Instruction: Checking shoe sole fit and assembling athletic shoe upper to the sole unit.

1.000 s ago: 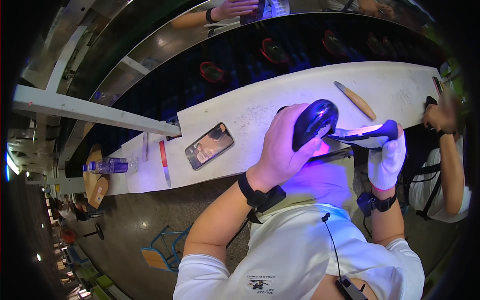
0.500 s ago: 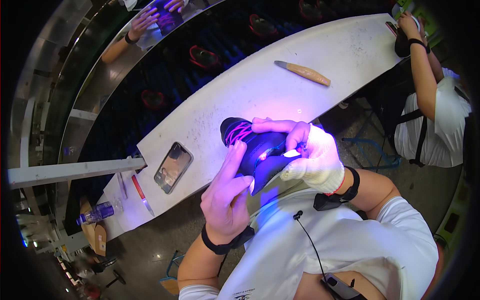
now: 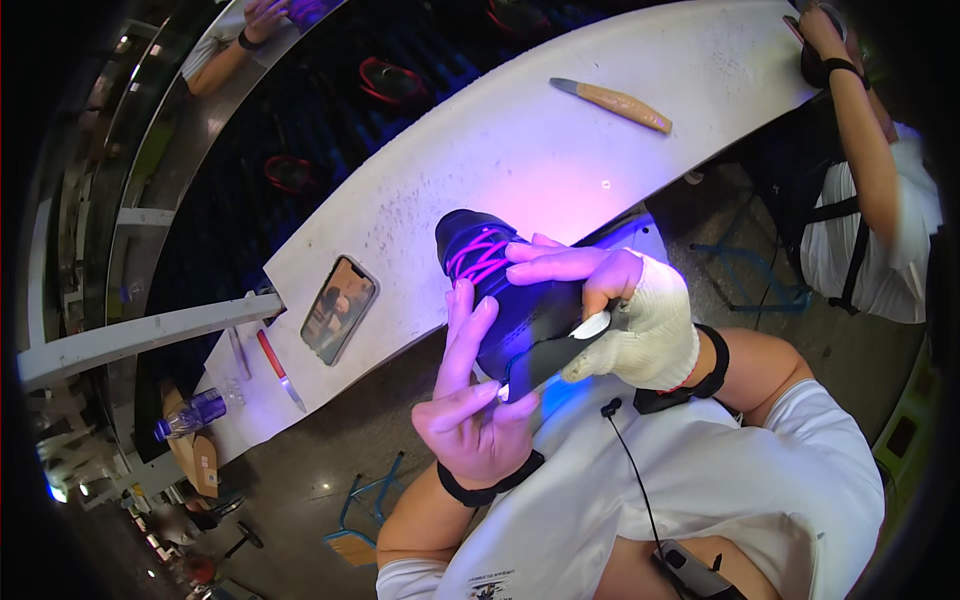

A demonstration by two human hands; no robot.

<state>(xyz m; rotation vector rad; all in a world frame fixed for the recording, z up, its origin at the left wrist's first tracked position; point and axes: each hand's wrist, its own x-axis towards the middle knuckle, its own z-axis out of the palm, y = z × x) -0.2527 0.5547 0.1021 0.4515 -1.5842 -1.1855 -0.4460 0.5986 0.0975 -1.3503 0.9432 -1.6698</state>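
A black shoe (image 3: 530, 312) with magenta laces is held between both hands above the near edge of the bench, under violet light. My left hand (image 3: 480, 425), bare, grips its left side; the fingers lie along the upper and pinch a small white bit at the lower edge. My right hand (image 3: 650, 325) wears a white knit glove with bare fingertips. Its fingers stretch over the shoe near the laces, and the thumb presses at the opposite edge. A dark flap (image 3: 545, 362) spans the shoe's near end, with a white patch (image 3: 590, 326) by my right hand.
On the white bench (image 3: 420, 180) lie a wooden-handled knife (image 3: 622, 106), a phone (image 3: 340, 308) and a red-handled knife (image 3: 280, 370). A purple-labelled bottle (image 3: 195, 413) is at the left end. Beyond runs a dark line carrying shoes (image 3: 392, 82). Another person (image 3: 870, 200) works at right.
The shoe has tilted slightly, showing more of its near side. My left hand has slid lower along the edge and turned, its thumb now farther right. The head view has shifted a little.
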